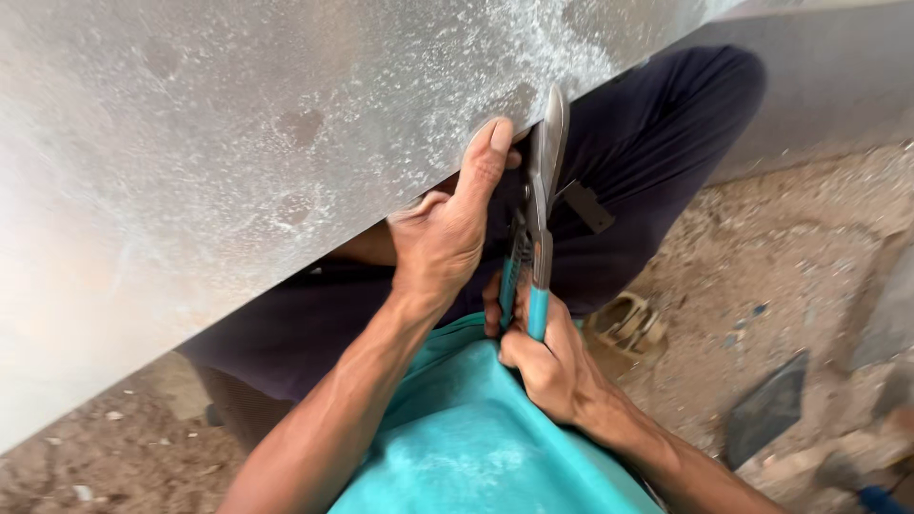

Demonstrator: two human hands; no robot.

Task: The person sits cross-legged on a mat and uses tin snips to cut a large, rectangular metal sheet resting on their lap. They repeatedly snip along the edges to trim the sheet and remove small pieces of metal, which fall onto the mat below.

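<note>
A large grey metal sheet (238, 162) fills ten o'clock. The left hand (443, 233) pinches its lower edge. At five o'clock, the right hand (552, 366) squeezes teal-handled tin snips (536, 224), blades at that edge, seemingly mid-cut. Continuing likely demands steady sheet support.

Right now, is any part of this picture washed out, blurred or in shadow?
Head view: the metal sheet glares pale and washed out toward its left; the left hand, right hand and snips are sharp; the bottom right corner is soft, the sheet's edge bows, and dark shade lies under the sheet.
</note>
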